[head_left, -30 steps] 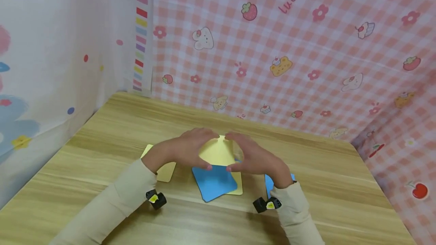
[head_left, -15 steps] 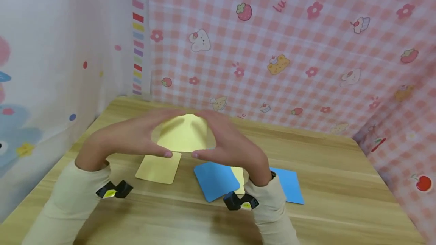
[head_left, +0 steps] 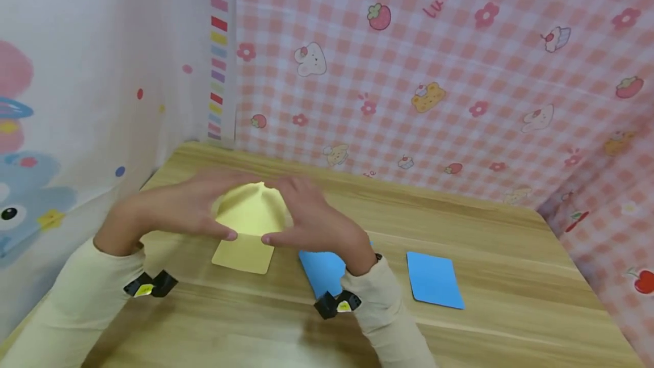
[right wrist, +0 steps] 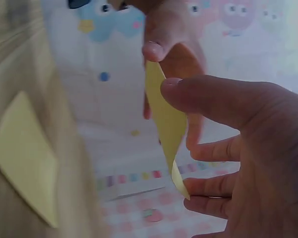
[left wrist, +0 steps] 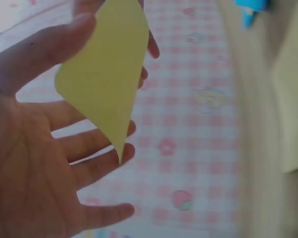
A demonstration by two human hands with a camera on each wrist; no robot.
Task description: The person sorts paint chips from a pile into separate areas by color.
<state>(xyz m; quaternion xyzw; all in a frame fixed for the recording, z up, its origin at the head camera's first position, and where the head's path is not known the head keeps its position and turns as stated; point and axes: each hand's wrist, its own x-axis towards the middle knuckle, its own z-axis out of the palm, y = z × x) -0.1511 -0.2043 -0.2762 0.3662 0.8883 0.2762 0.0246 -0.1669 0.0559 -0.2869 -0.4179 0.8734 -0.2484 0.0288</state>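
Note:
Between both hands a thin yellow card (head_left: 251, 209) is held up, slightly bowed. The left hand (head_left: 191, 206) pinches it by thumb and fingers along one side; the right hand (head_left: 311, 214) does so along the other, as the right wrist view shows. Just below it, at the left of the table, lies a second yellow card (head_left: 242, 255) with rounded corners, its far part hidden. A blue card (head_left: 321, 271) lies beneath the right wrist, which partly covers it.
Another blue card (head_left: 435, 280) lies flat to the right on the wooden table (head_left: 490, 254). Patterned cloth (head_left: 388, 72) walls the table at the back and sides. Each wrist carries a small black camera (head_left: 150, 284).
Both hands have carried the held yellow card left, from over the middle cards to above the left yellow card. The right blue card is now fully uncovered. The view has shifted slightly.

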